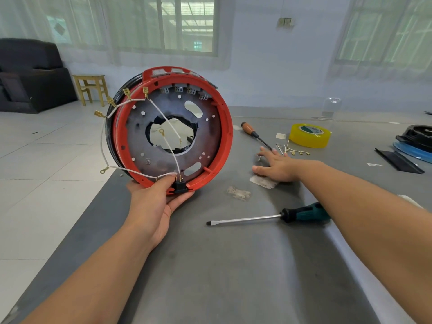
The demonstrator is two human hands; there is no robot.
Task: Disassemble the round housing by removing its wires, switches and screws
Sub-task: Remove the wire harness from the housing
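Housing (pixel 170 127) is looking rigid but light, so we're gripping its red rim with our left hand (pixel 152 202) beside the black switch (pixel 180 185). Right hand (pixel 278 163) is lying flat, released, on the table (pixel 233 265).

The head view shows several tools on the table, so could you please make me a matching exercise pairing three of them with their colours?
Things:
1. long flat screwdriver
2. small screwdriver
3. tape roll

Colours:
A. yellow
B. teal and black handle
C. orange and black handle

Pairs: 1-B, 2-C, 3-A
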